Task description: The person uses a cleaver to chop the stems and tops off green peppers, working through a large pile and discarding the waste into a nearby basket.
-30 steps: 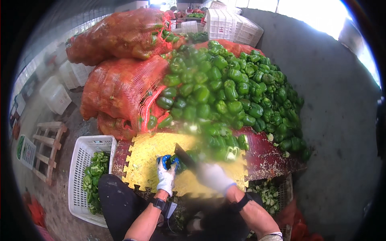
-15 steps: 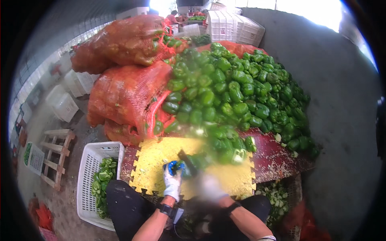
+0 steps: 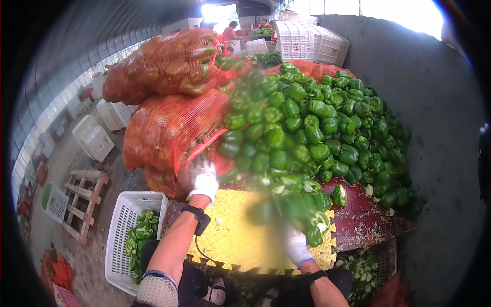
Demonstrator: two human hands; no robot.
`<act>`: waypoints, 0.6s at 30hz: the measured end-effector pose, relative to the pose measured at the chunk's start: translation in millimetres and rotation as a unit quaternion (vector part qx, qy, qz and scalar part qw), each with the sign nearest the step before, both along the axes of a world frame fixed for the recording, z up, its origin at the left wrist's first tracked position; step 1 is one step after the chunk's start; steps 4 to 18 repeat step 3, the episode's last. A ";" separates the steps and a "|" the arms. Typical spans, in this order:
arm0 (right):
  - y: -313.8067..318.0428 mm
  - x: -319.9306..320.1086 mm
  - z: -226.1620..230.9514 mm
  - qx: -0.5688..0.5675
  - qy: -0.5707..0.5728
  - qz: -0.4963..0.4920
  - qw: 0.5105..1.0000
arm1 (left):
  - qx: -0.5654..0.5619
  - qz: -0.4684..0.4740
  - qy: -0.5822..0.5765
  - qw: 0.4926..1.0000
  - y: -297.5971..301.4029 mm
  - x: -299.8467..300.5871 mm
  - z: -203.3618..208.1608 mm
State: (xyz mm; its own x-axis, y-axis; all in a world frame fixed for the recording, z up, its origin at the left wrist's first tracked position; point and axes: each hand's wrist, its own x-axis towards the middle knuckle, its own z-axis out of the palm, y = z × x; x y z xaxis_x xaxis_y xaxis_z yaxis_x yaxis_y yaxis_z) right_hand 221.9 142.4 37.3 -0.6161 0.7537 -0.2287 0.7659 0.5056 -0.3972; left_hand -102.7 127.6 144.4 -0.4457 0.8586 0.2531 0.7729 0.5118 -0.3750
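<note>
Left hand, white knit glove, arm extended, fingers spread on the orange mesh sack. Right hand, gloved; grip can't tell, blurred. It's touching glossy green peppers heaped above the yellow foam mat.

A pile of peppers lies behind the mat. Sacks stack at its left. A crate sits left of the worktop.

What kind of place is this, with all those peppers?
Probably a produce sorting or packing shed. A big heap of green peppers lies beside stuffed orange mesh sacks, white plastic crates are stacked at the back, and a white basket on the floor holds more peppers.
</note>
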 end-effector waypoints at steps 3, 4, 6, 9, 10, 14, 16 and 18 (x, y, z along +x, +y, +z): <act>2.6 3.6 -18.0 0.081 0.046 -0.003 0.996 | 0.001 0.049 -0.053 0.997 -4.4 -0.7 7.6; 2.6 3.6 -18.0 0.081 0.046 -0.003 0.996 | 0.001 0.049 -0.053 0.997 -4.4 -0.7 7.6; 2.6 3.6 -18.0 0.081 0.046 -0.003 0.996 | 0.001 0.049 -0.053 0.997 -4.4 -0.7 7.6; 2.6 3.6 -18.0 0.081 0.046 -0.003 0.996 | 0.001 0.049 -0.053 0.997 -4.4 -0.7 7.6; 2.6 3.6 -18.0 0.081 0.046 -0.003 0.996 | 0.001 0.049 -0.053 0.997 -4.4 -0.7 7.6; 2.6 3.6 -18.0 0.081 0.046 -0.003 0.996 | 0.001 0.049 -0.053 0.997 -4.4 -0.7 7.6; 2.6 3.6 -18.0 0.081 0.046 -0.003 0.996 | 0.001 0.049 -0.053 0.997 -4.4 -0.7 7.6; 2.6 3.6 -18.0 0.081 0.046 -0.003 0.996 | 0.001 0.049 -0.053 0.997 -4.4 -0.7 7.6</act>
